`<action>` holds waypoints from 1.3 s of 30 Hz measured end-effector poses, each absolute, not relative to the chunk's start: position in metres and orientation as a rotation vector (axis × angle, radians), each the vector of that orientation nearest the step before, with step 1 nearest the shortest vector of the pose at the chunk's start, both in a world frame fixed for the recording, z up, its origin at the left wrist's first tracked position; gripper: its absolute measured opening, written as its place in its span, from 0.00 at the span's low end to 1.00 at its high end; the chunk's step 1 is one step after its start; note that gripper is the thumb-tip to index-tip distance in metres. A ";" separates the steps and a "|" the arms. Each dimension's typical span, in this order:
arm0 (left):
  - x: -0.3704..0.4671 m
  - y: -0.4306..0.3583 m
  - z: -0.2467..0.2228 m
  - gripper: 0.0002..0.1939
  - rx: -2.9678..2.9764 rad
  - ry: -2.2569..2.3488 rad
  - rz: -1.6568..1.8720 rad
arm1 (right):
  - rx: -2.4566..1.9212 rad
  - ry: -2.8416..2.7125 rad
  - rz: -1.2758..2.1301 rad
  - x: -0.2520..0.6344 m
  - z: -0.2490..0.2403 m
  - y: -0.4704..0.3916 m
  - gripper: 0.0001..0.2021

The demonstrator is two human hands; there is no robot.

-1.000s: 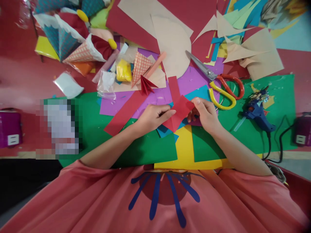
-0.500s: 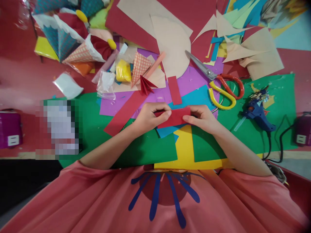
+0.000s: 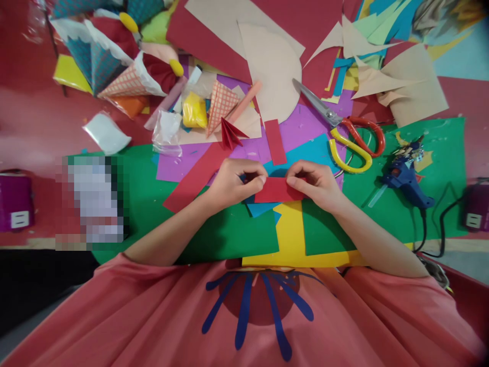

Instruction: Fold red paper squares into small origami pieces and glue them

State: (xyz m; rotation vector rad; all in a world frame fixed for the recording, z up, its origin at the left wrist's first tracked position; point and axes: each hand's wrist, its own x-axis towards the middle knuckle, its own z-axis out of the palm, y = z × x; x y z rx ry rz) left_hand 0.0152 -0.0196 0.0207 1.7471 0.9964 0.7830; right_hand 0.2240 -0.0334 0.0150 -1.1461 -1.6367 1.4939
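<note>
Pinching a small red paper piece (image 3: 275,189) at the centre of the frame, you have both hands on it, close beside each other. Your left hand (image 3: 241,178) grips its upper left corner between thumb and forefinger; your right hand (image 3: 315,182) has its thumb pressed on the right part, with fingers curled behind, partly hidden. Whether the piece is one layer or folded, you cannot tell from here.

It should weigh next to nothing, and looks stiff enough to take a crisp crease yet thin enough to bend or tear under a hard tug. Expect little slip against bare fingertips; the edges and corners look the best place to hold, keeping the middle flat.

Beneath your hands lies a blue sheet (image 3: 301,152), with a yellow sheet (image 3: 290,229) and a green sheet (image 3: 160,229) lower in the frame. Just above the piece, a short red strip (image 3: 275,142) sits near your fingers; a long red strip (image 3: 194,182) slants away on the left of centre, near a pleated red fan (image 3: 231,134).

Right of centre, the scissors (image 3: 333,118) lie with their handles near your right hand. Farther right rests a blue glue gun (image 3: 405,181), whose nozzle could be hot, and its black cord (image 3: 442,227) curls toward the right edge. Nothing blocks your grip itself.
</note>
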 end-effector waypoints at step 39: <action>0.020 -0.022 0.012 0.11 1.506 1.152 0.942 | -1.224 -1.469 1.424 0.225 0.011 -0.033 0.16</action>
